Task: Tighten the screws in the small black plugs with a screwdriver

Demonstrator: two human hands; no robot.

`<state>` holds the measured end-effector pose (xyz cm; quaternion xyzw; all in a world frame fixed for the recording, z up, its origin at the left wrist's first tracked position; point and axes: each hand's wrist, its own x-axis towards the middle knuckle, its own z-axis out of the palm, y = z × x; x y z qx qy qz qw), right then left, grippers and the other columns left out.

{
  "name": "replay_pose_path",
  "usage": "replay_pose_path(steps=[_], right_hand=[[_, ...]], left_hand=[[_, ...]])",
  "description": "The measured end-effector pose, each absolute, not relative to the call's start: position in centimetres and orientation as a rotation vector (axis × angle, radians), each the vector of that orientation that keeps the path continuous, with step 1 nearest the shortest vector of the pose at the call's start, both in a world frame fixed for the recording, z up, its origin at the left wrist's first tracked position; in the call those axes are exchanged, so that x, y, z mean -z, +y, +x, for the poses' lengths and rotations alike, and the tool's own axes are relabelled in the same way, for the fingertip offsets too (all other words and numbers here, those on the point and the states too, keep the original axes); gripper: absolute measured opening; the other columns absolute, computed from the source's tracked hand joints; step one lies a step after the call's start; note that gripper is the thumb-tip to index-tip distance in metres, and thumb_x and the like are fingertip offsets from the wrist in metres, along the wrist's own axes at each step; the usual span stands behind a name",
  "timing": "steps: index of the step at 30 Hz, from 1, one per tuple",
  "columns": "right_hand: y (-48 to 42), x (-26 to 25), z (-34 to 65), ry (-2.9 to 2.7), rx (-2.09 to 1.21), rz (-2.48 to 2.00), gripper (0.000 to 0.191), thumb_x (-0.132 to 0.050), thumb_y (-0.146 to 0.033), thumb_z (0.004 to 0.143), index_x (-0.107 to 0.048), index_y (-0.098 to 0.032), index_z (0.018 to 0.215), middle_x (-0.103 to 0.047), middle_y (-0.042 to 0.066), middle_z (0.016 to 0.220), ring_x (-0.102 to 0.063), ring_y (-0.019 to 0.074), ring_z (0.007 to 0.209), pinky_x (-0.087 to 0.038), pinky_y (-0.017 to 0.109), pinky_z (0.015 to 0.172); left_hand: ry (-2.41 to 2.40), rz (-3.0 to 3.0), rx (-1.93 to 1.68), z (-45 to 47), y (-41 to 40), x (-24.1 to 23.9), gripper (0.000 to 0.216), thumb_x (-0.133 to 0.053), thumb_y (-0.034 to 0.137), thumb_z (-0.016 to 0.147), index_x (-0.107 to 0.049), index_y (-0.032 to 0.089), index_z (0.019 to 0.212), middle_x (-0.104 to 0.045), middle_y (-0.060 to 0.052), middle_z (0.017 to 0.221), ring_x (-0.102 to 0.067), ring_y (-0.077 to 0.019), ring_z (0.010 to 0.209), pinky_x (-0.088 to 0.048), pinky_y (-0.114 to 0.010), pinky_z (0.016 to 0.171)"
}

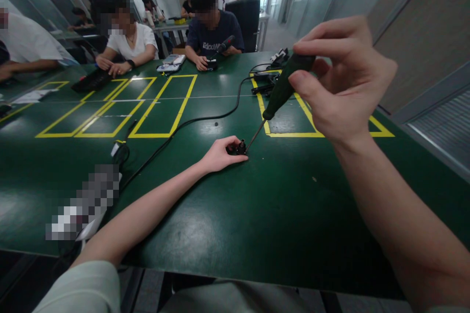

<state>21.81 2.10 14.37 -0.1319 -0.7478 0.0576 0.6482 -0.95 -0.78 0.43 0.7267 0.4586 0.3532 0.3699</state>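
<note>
My right hand is closed around the dark green handle of a screwdriver, tilted with its shaft pointing down to the left. The tip meets the right side of a small black part with a metal cylinder on top, though the exact contact point is too small to make out. My left hand rests on the green table and pinches that part between thumb and fingers. Its underside is hidden by the fingers.
A black cable runs across the green table. Yellow tape rectangles mark its surface. Black devices lie beyond the screwdriver. A partly blurred object is at the left. Several people sit across the table, one holding a tool.
</note>
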Motion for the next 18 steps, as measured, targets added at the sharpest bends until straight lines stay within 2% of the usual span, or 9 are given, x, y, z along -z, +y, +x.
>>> replay_pose_path(steps=[4,7,12,18], right_hand=[[1.82,-14.52,21.72,-1.717,-0.206,-0.306,0.025,-0.069,-0.029,0.096,-0.075,-0.028,0.12,-0.075,-0.001,0.114,-0.071,0.0105,0.106,-0.062,0.022,0.082],[1.86,-14.58,21.68,-1.743,-0.237,-0.243,0.024,-0.065,-0.029,0.098,-0.074,-0.025,0.12,-0.078,-0.001,0.115,-0.073,0.0119,0.109,-0.063,0.024,0.083],[2.08,-14.48,21.72,-1.711,-0.193,-0.239,0.027,-0.081,-0.029,0.085,-0.075,-0.025,0.112,-0.075,-0.003,0.113,-0.071,0.0106,0.106,-0.064,0.024,0.084],[2.07,-14.42,21.6,-1.773,-0.298,-0.187,0.029,-0.065,-0.028,0.098,-0.07,-0.027,0.127,-0.075,-0.004,0.118,-0.076,0.013,0.107,-0.066,0.032,0.094]], left_hand=[[1.18,1.865,-0.898,-0.96,-0.77,-0.43,0.032,-0.085,0.04,0.074,-0.069,0.017,0.088,-0.069,0.0,0.085,-0.06,-0.0178,0.081,-0.049,-0.033,0.082],[1.192,1.871,-0.888,-0.98,-0.75,-0.39,0.031,-0.085,0.04,0.074,-0.069,0.018,0.088,-0.069,-0.001,0.085,-0.061,-0.0184,0.082,-0.049,-0.034,0.083],[1.193,1.866,-0.895,-0.98,-0.75,-0.31,0.031,-0.085,0.04,0.074,-0.068,0.018,0.088,-0.07,-0.001,0.086,-0.062,-0.0184,0.083,-0.05,-0.034,0.084],[1.191,1.86,-0.883,-0.9,-0.86,-0.56,0.032,-0.085,0.041,0.074,-0.068,0.018,0.088,-0.07,-0.001,0.087,-0.062,-0.0187,0.083,-0.05,-0.034,0.084]])
